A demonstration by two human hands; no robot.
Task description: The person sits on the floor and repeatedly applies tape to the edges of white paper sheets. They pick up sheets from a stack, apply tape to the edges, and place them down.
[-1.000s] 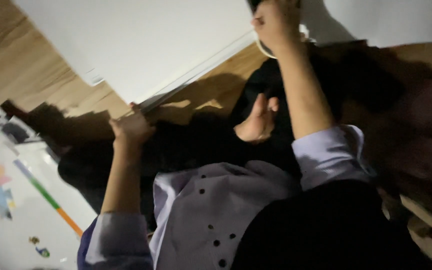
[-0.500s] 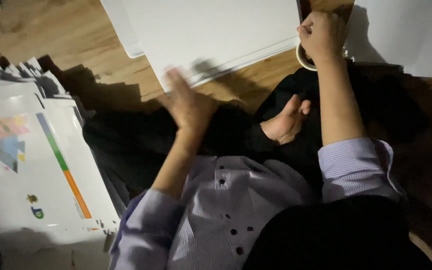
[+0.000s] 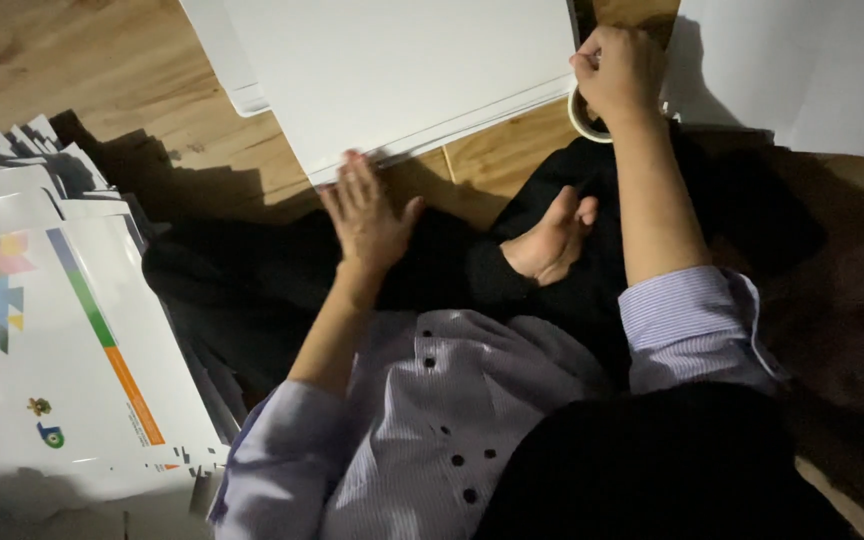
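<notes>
My left hand (image 3: 367, 215) is flat with fingers apart, its fingertips touching the near edge of a large white board (image 3: 402, 70) lying on the wooden floor. My right hand (image 3: 620, 72) is closed around a roll of clear tape (image 3: 582, 115) at the board's right corner. Black trousers and a bare foot (image 3: 550, 240) lie between my arms. Both sleeves are striped light purple, pushed up the forearms.
A fanned stack of white printed sheets with coloured stripes and shapes (image 3: 62, 340) lies at the left. Another white sheet (image 3: 802, 70) lies at the top right. Wooden floor (image 3: 82, 60) shows at the top left. A dark rug (image 3: 852, 330) is at the right.
The view has shifted, bringing the printed stack in at the left. My left hand has moved up and right to the board's edge. My right hand stays on the tape roll.
</notes>
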